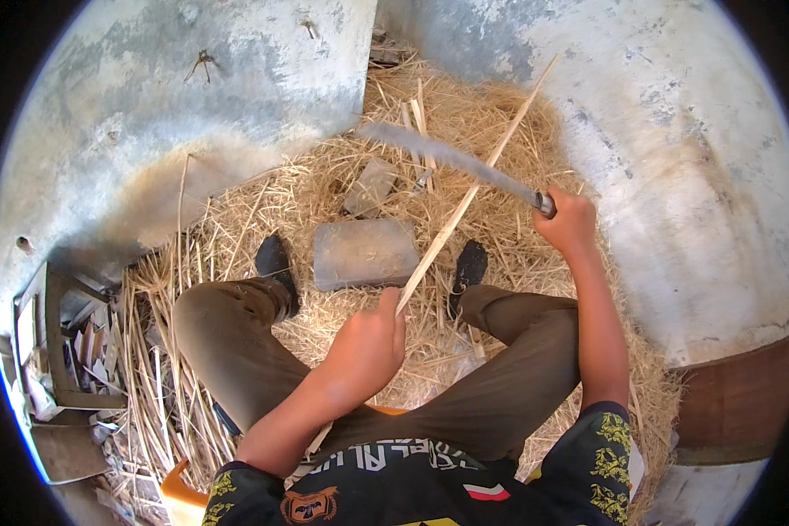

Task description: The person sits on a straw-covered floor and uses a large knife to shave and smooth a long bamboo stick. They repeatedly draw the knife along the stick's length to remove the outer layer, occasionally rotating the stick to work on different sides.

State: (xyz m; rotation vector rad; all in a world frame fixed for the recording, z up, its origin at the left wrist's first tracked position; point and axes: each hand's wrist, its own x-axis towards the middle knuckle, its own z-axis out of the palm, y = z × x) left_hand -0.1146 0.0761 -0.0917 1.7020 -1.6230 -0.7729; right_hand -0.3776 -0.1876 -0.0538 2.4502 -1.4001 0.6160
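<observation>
My left hand [366, 340] is closed around the lower part of a long, pale split-bamboo strip [449, 226], which slants up and away to the right. In my right hand [566, 221] is the dark handle of a long machete [451, 158], its slightly blurred blade reaching left across the upper part of the strip. Whether the blade touches the strip, I cannot tell. On the floor between my feet lies a grey rectangular block [366, 252]. Behind it sits a smaller, rough block [373, 186].
Shavings [526, 145] cover the floor around my feet. Long thin strips [153, 359] are piled at the left, beside a wooden frame [54, 337] holding scraps. Worn walls [675, 175] close in the far side and right. A brown panel [736, 403] stands low at the right.
</observation>
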